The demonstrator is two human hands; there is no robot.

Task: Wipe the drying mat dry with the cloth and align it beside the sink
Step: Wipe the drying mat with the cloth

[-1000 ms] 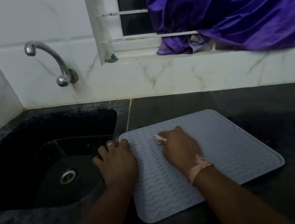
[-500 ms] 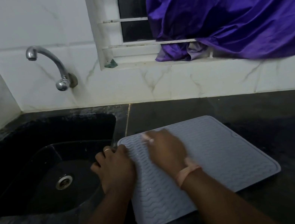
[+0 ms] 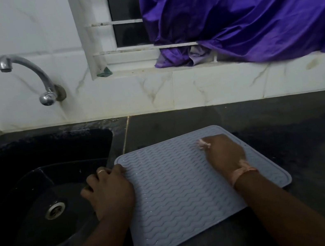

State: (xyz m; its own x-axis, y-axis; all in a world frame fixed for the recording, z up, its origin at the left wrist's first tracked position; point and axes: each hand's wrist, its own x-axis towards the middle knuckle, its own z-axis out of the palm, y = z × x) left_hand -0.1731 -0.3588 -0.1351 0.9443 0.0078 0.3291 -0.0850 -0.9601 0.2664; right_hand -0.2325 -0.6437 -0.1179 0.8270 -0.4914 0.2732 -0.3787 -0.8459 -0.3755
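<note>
Both hands are on the job: the left hand (image 3: 109, 191) curls its fingers over the sink-side edge of the drying mat (image 3: 182, 193), gripping it, apparently to pin it so it cannot slide while the other hand rubs. The right hand (image 3: 224, 153) lies palm down on the mat's far right part, fingers bent over a small pinkish bit of cloth (image 3: 204, 144) that peeks out by the knuckles; most of the cloth is hidden beneath the hand, so how firmly it is gripped is a guess, though it looks bunched under the palm for wiping. A pale thread band (image 3: 244, 170) circles that wrist. Between the two hands the grey mat lies flat with its wavy ribs showing, faint glints suggesting some wetness remains. It sits askew, its far corner swung away from the left hand's side, so squaring it up looks not yet done. Just left of the left hand drops the dark sink (image 3: 44, 187) with its drain (image 3: 55, 210); the mat's edge slightly overhangs that rim. Beyond the left hand a tap (image 3: 27, 78) juts from the tiled wall, and past the right hand a purple curtain (image 3: 245, 8) hangs over the window bars. Under everything runs the black counter (image 3: 301, 141).
</note>
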